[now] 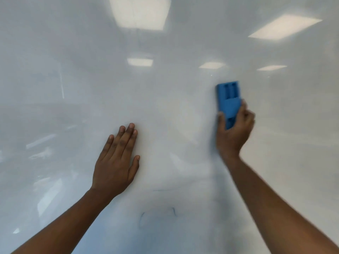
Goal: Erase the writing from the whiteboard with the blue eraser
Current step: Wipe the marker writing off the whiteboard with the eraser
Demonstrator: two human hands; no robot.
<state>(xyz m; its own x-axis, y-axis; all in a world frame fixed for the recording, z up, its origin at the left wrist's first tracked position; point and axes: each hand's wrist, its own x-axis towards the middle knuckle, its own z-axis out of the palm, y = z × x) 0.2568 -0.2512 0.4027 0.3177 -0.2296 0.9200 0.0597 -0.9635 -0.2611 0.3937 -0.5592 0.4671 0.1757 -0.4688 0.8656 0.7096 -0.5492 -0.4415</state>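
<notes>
A glossy whiteboard [165, 99] fills the whole view. My right hand [233, 132] grips the lower end of the blue eraser [228, 99], which is pressed upright against the board right of centre; hand and eraser look slightly blurred. My left hand [117, 162] rests flat on the board left of centre, fingers together and pointing up, holding nothing. Faint blue marker traces [157, 216] show low on the board between my forearms, with a thin short line [162, 190] above them.
Reflections of ceiling light panels [140, 12] gleam on the upper part of the board, with dim reflections of the room on the left. No edge or frame of the board is in view.
</notes>
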